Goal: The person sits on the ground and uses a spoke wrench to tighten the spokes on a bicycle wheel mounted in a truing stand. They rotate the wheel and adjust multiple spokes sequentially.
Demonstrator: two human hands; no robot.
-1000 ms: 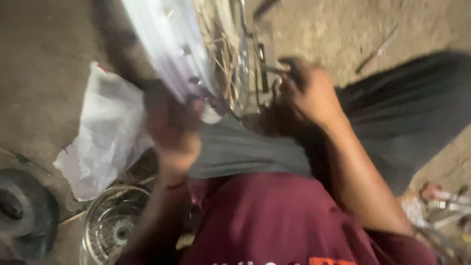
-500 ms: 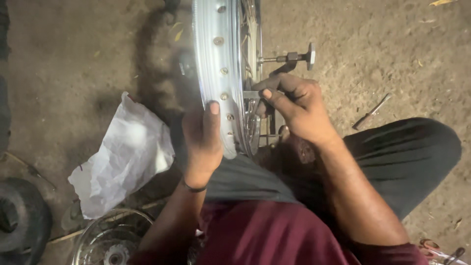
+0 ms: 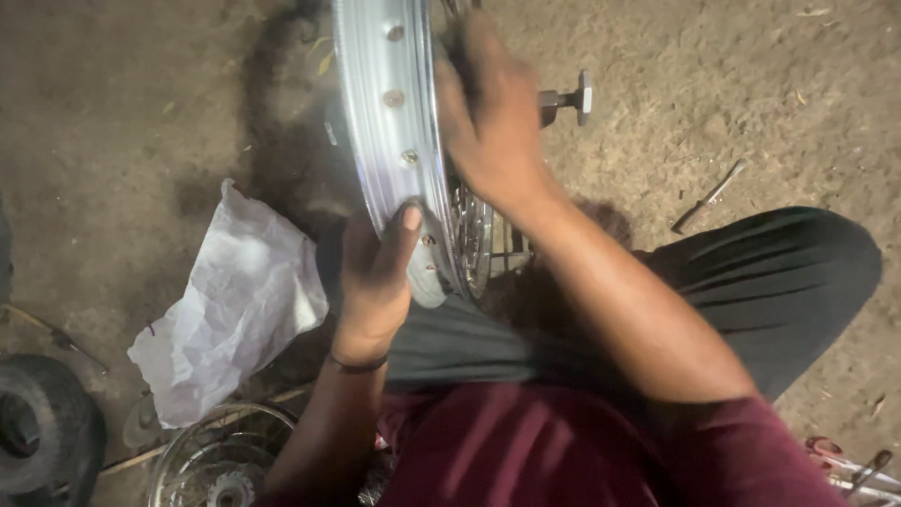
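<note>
Sitting on the bare dirt ground, the person held a silver wheel rim upright between the knees, its edge turned up toward the camera and its lower part resting near the lap. The left hand cupped the near edge of the rim, fingers curled round it and pressed together, the thumb laid flat against the polished band. The right hand reached over the rim's far side onto the spokes; it was blurred, the fingers bunched downward, and I could not tell whether they pinched anything. Just beyond that hand a threaded axle with a nut stuck out sideways from the hub.

A crumpled white plastic bag lay on the ground to the left of the rim, near the left forearm. Farther down on that side sat a second spoked wheel and, at the edge of view, a black tyre. To the right, well apart from the hands, a small metal tool lay in the dirt beyond the dark trouser leg.
</note>
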